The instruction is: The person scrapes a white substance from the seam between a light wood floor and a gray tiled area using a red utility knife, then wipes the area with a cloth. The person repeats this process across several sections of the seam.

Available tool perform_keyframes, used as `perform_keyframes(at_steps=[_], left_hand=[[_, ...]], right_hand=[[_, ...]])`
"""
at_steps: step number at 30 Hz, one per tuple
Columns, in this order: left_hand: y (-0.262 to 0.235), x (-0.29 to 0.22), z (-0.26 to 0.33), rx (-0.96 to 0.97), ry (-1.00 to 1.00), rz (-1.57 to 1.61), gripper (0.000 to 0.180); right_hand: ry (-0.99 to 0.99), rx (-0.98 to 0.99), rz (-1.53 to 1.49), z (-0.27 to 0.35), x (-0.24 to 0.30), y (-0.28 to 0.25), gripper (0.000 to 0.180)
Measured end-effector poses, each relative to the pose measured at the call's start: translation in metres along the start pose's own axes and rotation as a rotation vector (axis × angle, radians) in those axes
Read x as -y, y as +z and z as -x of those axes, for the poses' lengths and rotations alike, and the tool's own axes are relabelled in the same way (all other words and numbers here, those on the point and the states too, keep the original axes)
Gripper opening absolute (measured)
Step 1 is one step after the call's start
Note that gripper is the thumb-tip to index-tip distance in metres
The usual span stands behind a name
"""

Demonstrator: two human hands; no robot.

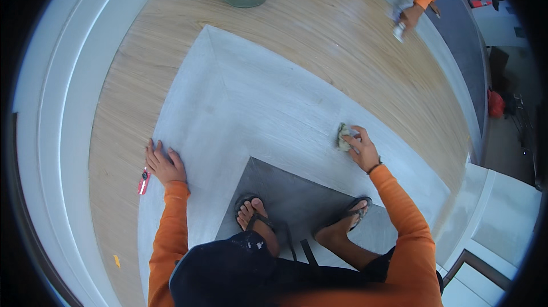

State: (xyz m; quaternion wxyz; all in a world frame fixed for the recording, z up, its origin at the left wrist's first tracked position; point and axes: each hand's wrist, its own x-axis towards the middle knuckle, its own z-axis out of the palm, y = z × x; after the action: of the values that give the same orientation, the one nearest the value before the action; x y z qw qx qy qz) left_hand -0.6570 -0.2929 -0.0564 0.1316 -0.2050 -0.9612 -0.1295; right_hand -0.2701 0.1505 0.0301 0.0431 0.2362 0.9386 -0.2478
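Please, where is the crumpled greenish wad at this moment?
Right of centre in the head view, the greenish wad is held in the right hand, over the pale grey surface.

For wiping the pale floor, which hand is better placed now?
Probably the right hand: it holds the crumpled rag on the pale floor. The left hand rests palm-down, with no rag showing.

Cool soft light, hazy, black-rimmed fisheye distortion

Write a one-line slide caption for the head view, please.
The right hand holds a crumpled pale wad on the whitish surface; the left hand rests beside a small red object.
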Motion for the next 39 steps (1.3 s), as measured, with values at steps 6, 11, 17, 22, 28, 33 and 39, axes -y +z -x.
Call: perform_keyframes(at_steps=[6,11,17,22,28,33,39], left_hand=[[-0.005,0.003,-0.004,0.061,-0.029,0.052,0.04],[-0.006,0.005,-0.004,0.121,-0.11,0.1,0.041],[-0.007,0.006,-0.006,0.152,-0.116,0.129,0.042],[-0.011,0.003,-0.006,0.133,-0.121,0.139,0.043],[-0.012,-0.003,-0.007,0.076,-0.044,0.118,0.053],[-0.009,-0.002,-0.002,0.087,-0.001,0.06,0.056],[-0.005,-0.003,-0.002,0.136,-0.024,0.045,0.058]], right_hand=[[-0.363,-0.035,0.126,-0.064,0.0,0.016,0.051],[-0.588,-0.08,0.082,-0.204,0.065,0.03,0.045],[-0.645,-0.328,-0.038,-0.414,0.213,0.109,0.03],[-0.357,-0.234,0.229,-0.487,0.299,0.126,0.027],[-0.64,-0.319,-0.173,-0.385,0.221,0.101,0.027],[-0.53,-0.316,-0.155,-0.179,0.072,0.054,0.049],[-0.238,-0.283,0.221,-0.006,-0.057,-0.013,0.051]])
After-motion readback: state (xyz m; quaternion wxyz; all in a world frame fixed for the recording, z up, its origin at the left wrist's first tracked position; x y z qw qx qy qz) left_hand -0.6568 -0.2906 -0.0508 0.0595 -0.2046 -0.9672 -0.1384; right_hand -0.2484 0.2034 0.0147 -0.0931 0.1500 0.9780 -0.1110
